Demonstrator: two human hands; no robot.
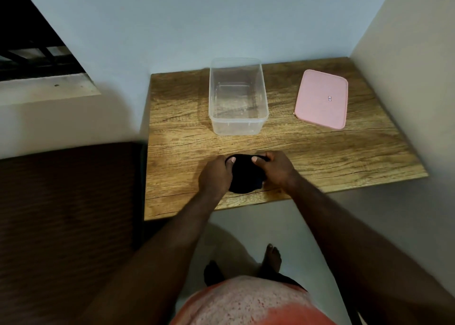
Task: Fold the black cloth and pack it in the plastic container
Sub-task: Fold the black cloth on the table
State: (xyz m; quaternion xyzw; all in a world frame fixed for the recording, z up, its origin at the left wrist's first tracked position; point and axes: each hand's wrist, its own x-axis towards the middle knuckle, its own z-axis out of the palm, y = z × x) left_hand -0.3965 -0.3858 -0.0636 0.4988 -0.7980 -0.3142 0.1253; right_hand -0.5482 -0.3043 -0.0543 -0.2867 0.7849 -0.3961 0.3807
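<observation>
The black cloth [243, 175] is a small bunched bundle on the wooden table [344, 152], near its front edge. My left hand [215, 175] grips the bundle's left side, thumb on top. My right hand [277, 168] grips its right side, thumb pressed on the upper edge. The clear plastic container [237, 125] stands open and empty at the back of the table, straight beyond the cloth. Its pink lid [322, 99] lies flat to the right of it.
The table sits in a corner, with walls at its back and right. A dark brown surface [66, 221] adjoins the table's left edge. My bare feet stand on the pale floor [283, 223] below the front edge.
</observation>
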